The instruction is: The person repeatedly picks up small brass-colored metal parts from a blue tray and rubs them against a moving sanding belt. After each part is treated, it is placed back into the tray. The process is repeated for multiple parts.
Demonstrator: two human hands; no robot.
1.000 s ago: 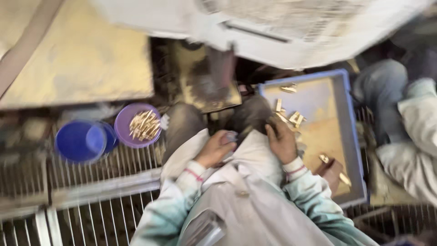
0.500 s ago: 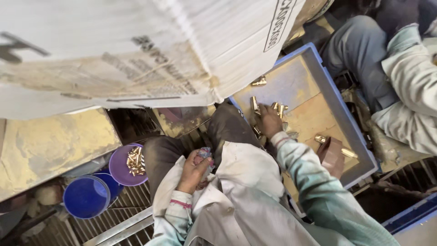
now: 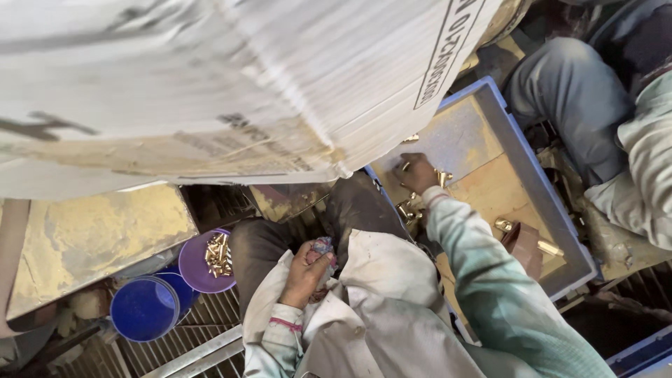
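Reaching right, our right hand [image 3: 416, 172] pinches small brass pieces [image 3: 442, 178] in the blue-rimmed tray [image 3: 553, 210], while our left hand [image 3: 306, 274] grips a crumpled cloth [image 3: 323, 246] nearer us.

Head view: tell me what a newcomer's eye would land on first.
A large white woven sack fills the upper left. Right of it, the right hand reaches among small brass-coloured metal pieces in a blue-rimmed flat tray. Lower down, the left hand grips a crumpled multicoloured cloth in the lap, with a purple round bowl of similar pieces to its left.
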